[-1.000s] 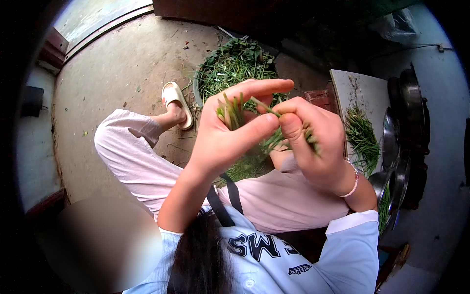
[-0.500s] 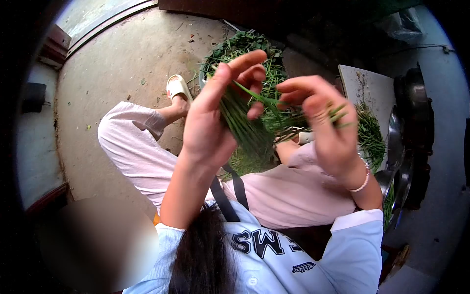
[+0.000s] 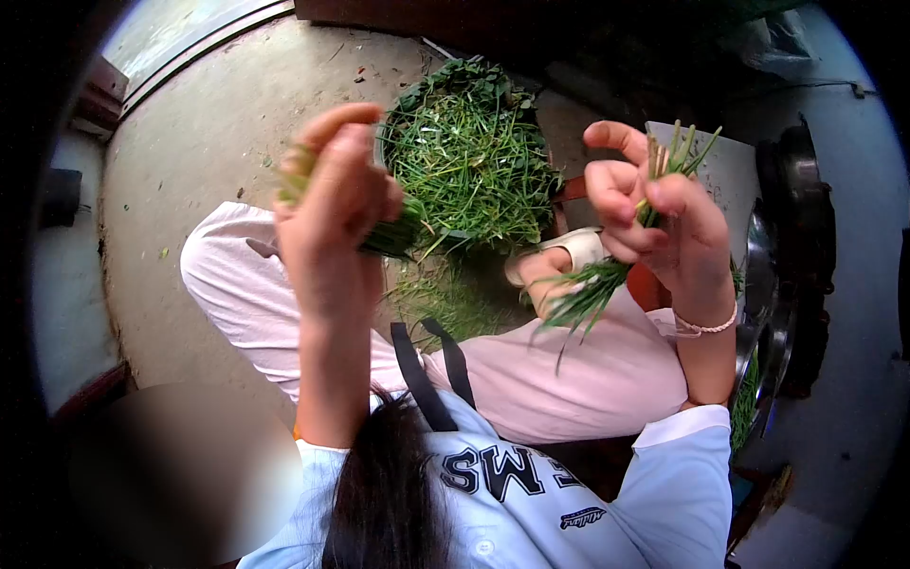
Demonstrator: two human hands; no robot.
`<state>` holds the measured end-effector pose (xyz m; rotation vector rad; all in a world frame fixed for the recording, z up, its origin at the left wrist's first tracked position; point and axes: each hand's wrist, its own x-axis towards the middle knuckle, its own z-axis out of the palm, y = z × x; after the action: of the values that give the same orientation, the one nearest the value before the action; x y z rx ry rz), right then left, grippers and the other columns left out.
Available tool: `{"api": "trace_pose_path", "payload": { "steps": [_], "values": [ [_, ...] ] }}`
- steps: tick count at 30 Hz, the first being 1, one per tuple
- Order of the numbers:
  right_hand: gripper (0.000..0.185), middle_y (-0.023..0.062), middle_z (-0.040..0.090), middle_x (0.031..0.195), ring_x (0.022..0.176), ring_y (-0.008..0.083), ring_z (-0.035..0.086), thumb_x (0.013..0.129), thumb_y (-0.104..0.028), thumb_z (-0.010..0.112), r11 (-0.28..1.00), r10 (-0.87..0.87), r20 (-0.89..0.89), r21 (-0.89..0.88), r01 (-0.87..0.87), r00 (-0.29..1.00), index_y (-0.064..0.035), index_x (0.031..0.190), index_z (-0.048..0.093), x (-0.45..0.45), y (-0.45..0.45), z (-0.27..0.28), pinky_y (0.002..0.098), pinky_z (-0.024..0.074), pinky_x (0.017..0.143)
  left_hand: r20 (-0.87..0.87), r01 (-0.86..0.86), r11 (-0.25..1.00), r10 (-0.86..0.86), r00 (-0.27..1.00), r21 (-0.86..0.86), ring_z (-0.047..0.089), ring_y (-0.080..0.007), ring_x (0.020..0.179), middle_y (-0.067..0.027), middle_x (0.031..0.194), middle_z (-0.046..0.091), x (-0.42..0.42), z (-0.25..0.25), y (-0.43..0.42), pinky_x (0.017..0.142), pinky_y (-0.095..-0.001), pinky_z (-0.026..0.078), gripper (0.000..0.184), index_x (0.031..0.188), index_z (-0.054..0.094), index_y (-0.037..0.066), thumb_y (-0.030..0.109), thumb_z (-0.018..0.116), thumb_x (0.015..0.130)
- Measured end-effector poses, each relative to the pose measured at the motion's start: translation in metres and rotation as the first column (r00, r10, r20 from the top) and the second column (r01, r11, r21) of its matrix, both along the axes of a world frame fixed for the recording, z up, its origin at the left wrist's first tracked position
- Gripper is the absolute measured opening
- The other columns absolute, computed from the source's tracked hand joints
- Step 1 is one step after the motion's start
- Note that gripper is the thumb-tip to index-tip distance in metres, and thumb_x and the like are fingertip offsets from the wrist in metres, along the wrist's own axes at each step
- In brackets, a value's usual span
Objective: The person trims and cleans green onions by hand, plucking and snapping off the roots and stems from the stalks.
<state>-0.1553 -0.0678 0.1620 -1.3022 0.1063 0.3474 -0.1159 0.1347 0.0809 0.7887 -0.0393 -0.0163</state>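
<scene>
My left hand (image 3: 336, 180), slightly blurred, is closed around a thick bunch of chives (image 3: 400, 230). Their pale stem ends poke out on its left, and the green blades hang out on its right. Over on the other side, my right hand (image 3: 668, 209) pinches a smaller bunch of chives (image 3: 592, 284) between thumb and fingers. Those stems point up past the fingertips, while the leafy ends droop down to the left over my knee. Between and beyond the two hands lies a big heap of loose greens (image 3: 469, 156).
A white board (image 3: 720, 166) stands behind my right hand, with dark pans (image 3: 801, 256) stacked along the wall. One slippered foot (image 3: 583, 248) is beside the heap. Scattered green bits (image 3: 436, 299) lie on the floor between my legs.
The hands have drawn apart: the left moved left, the right moved up and right. Strands that stretched between them are now split into two separate bunches.
</scene>
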Motion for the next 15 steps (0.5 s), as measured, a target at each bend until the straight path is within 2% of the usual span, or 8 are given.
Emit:
{"api": "trace_pose_path", "payload": {
  "steps": [3,5,7,8,9,11,12,15],
  "values": [
    [0.047,0.0091,0.045,0.070,0.038,0.0039,0.027,0.067,-0.007,0.036,0.988,0.148,-0.149,0.074,-0.138,0.978,0.0053,0.112,0.032,0.000,0.011,0.003,0.0174,0.0236,0.037,-0.053,0.146,0.974,-0.139,0.989,0.175,0.037,0.0003,0.045,0.0076,0.053,0.045,-0.015,0.011,-0.016,0.040,-0.0134,0.028,0.019,0.088,0.058,0.002,0.014,0.057,0.074],
    [0.042,0.0073,0.045,0.069,0.039,0.0041,0.027,0.070,-0.008,0.036,0.973,0.229,-0.140,0.028,-0.227,0.963,0.0052,0.111,0.034,0.001,0.015,0.001,0.0177,0.0242,0.037,-0.015,0.328,0.898,-0.338,0.941,0.294,0.038,-0.0018,0.044,0.0037,0.060,0.048,-0.019,0.012,-0.020,0.041,-0.0163,0.031,0.023,0.093,0.054,-0.002,0.013,0.054,0.076],
    [0.040,0.0050,0.045,0.068,0.041,0.0038,0.029,0.072,-0.007,0.037,0.970,0.239,-0.158,-0.009,-0.244,0.958,0.0044,0.110,0.036,0.001,0.018,0.002,0.0175,0.0243,0.039,0.053,0.336,0.868,-0.380,0.923,0.366,0.047,-0.0036,0.051,-0.0011,0.068,0.055,-0.023,0.013,-0.028,0.047,-0.0156,0.036,0.019,0.090,0.055,-0.003,0.008,0.055,0.075],
    [0.037,0.0028,0.044,0.067,0.043,0.0036,0.030,0.073,-0.006,0.037,0.963,0.255,-0.171,-0.048,-0.267,0.952,0.0036,0.109,0.038,0.001,0.020,0.002,0.0172,0.0245,0.040,0.028,0.402,0.898,-0.413,0.910,0.179,0.050,-0.0051,0.056,-0.0041,0.070,0.058,-0.025,0.011,-0.036,0.051,-0.0146,0.038,0.016,0.087,0.056,-0.004,0.004,0.056,0.074],
    [0.037,0.0028,0.044,0.067,0.043,0.0036,0.030,0.073,-0.006,0.037,0.966,0.243,-0.176,-0.044,-0.254,0.954,0.0036,0.109,0.038,0.000,0.022,-0.001,0.0172,0.0245,0.040,0.021,0.415,0.892,-0.425,0.905,0.179,0.050,-0.0051,0.056,-0.0041,0.070,0.058,-0.026,0.010,-0.038,0.051,-0.0146,0.038,0.016,0.087,0.056,-0.004,0.004,0.056,0.074],
    [0.031,-0.0017,0.042,0.066,0.049,0.0027,0.032,0.076,-0.005,0.039,0.975,0.152,-0.186,-0.134,-0.179,0.971,0.0011,0.106,0.042,-0.002,0.024,-0.007,0.0166,0.0252,0.043,0.056,0.297,0.882,-0.339,0.939,0.367,0.054,-0.0074,0.068,-0.0055,0.074,0.059,-0.025,0.013,-0.042,0.059,-0.0174,0.042,0.009,0.078,0.059,-0.004,-0.001,0.059,0.069],
    [0.030,-0.0035,0.040,0.066,0.053,0.0024,0.033,0.076,-0.005,0.040,0.964,0.203,-0.193,-0.133,-0.230,0.960,-0.0007,0.106,0.042,0.001,0.022,-0.007,0.0167,0.0269,0.046,0.047,0.311,0.905,-0.338,0.940,0.291,0.055,-0.0119,0.075,-0.0082,0.078,0.058,-0.023,0.013,-0.045,0.066,-0.0215,0.044,0.007,0.074,0.060,-0.005,-0.002,0.060,0.068],
    [0.030,-0.0036,0.041,0.070,0.058,0.0019,0.035,0.077,-0.007,0.040,0.932,0.197,-0.123,-0.285,-0.225,0.973,-0.0008,0.107,0.041,0.002,0.018,-0.007,0.0168,0.0297,0.049,0.072,0.289,0.901,-0.328,0.942,0.324,0.057,-0.0119,0.070,-0.0088,0.076,0.059,-0.019,0.007,-0.052,0.062,-0.0197,0.045,0.009,0.077,0.058,-0.006,-0.004,0.059,0.069]
  ]
}}
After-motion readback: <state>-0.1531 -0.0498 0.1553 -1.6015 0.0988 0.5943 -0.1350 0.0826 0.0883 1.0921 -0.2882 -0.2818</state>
